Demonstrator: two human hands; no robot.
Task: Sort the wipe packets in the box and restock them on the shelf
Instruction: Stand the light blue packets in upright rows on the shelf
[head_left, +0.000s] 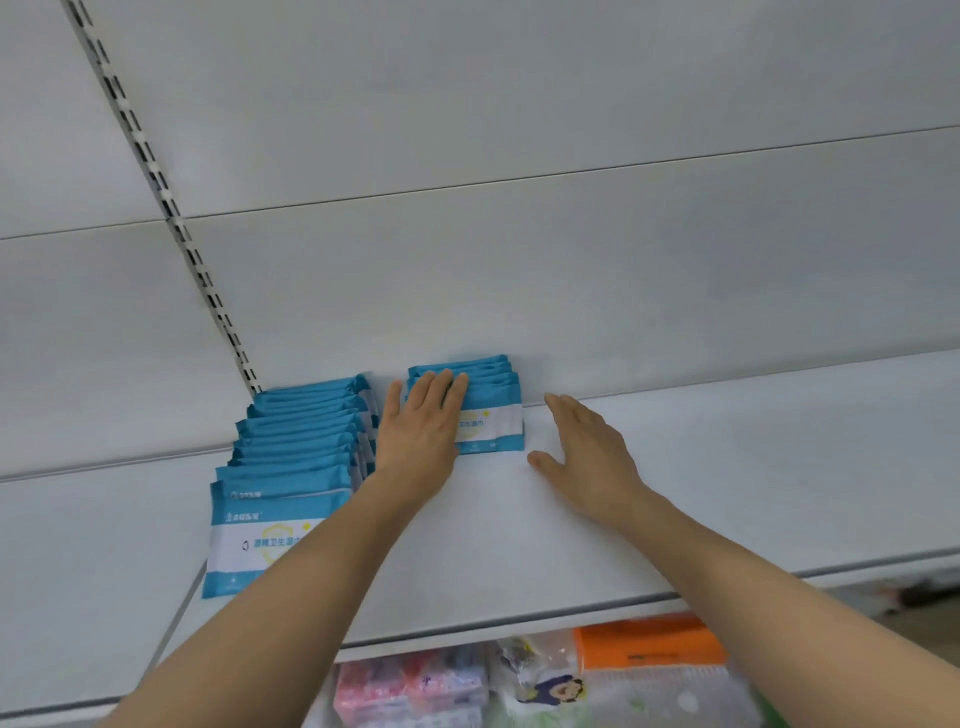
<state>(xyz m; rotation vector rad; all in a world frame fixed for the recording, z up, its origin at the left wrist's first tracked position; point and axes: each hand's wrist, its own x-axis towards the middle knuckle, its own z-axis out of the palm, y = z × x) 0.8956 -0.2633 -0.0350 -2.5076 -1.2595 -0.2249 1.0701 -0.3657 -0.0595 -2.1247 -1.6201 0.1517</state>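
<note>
Against the back wall of the white shelf (675, 493) stands a short row of blue-and-white wipe packets (491, 410), leaning one behind another with the front one showing its white label band. The person's left hand (421, 431) lies flat over the left part of that front packet, fingers straight and close together, fingertips reaching over the tops of the packets behind; it presses rather than pinches, and the thumb sticks out to the left, off the packets. The right hand (587, 447) is just beside the row on its right, not touching it, palm down on the bare shelf with fingers straight and loosely spread, thumb pointing toward the packets. To the left of the small row, with a narrow gap between, runs a longer line of the same packets (291, 467), stretching from the back wall forward to the shelf's front edge, where the nearest packet shows its full label. Beside that line a slotted metal upright (156, 171) climbs the back panel. Below the shelf edge, pink packs (410, 686), a cartoon-printed pack (550, 686) and an orange pack (649, 644) sit on a lower level.
</note>
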